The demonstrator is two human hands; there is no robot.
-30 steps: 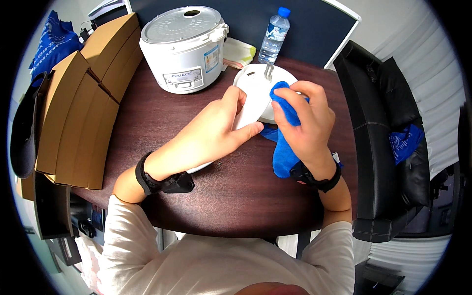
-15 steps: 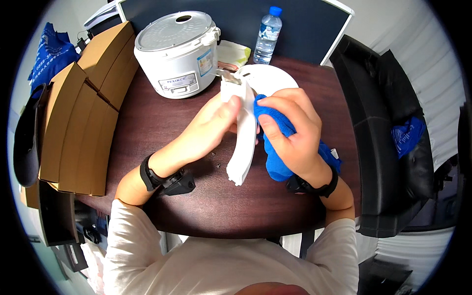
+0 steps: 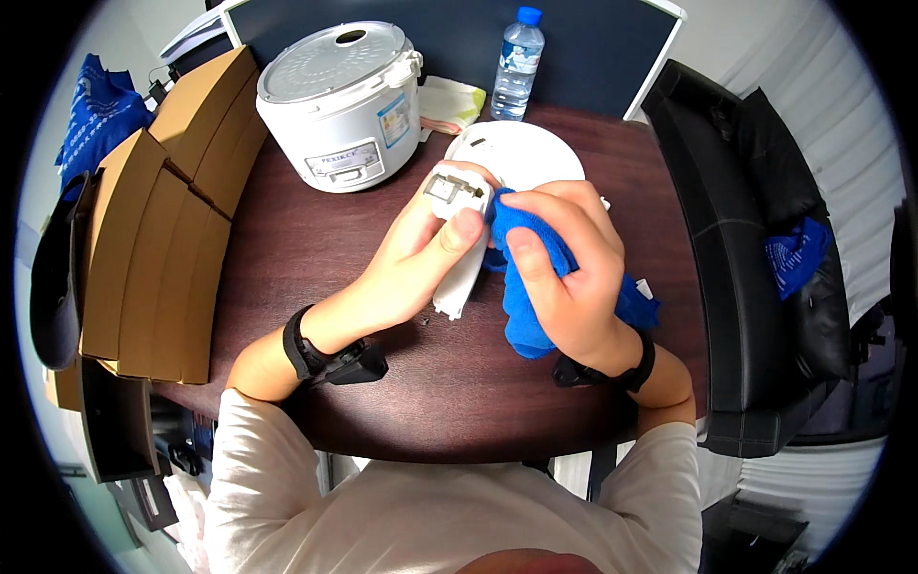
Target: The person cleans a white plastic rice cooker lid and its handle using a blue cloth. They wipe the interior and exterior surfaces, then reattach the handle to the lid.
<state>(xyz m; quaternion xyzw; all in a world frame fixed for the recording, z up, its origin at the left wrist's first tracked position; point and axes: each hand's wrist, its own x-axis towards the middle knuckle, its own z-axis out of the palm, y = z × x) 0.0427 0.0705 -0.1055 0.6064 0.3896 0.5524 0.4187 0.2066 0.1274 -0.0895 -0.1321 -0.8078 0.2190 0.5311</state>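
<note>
My left hand is closed around a curved white plastic piece, which looks like an appliance handle. A greyish metal bracket shows at its far end, tilted up toward me. In my right hand is a bunched blue cloth, its upper edge pressed against the white piece's right side. The cloth hangs down below the fingers and part of it comes out right of the wrist. Behind both hands lies a round white plastic part, partly covered by the right hand.
A white rice cooker with a grey lid stands at the far left of the dark wooden table. Near it are a folded towel and a water bottle. Cardboard boxes line the left edge; a black sofa is at right.
The white piece has turned in my left hand, so its metal-bracket end now faces me and its lower end has drawn upward. My right hand keeps the cloth against it.
</note>
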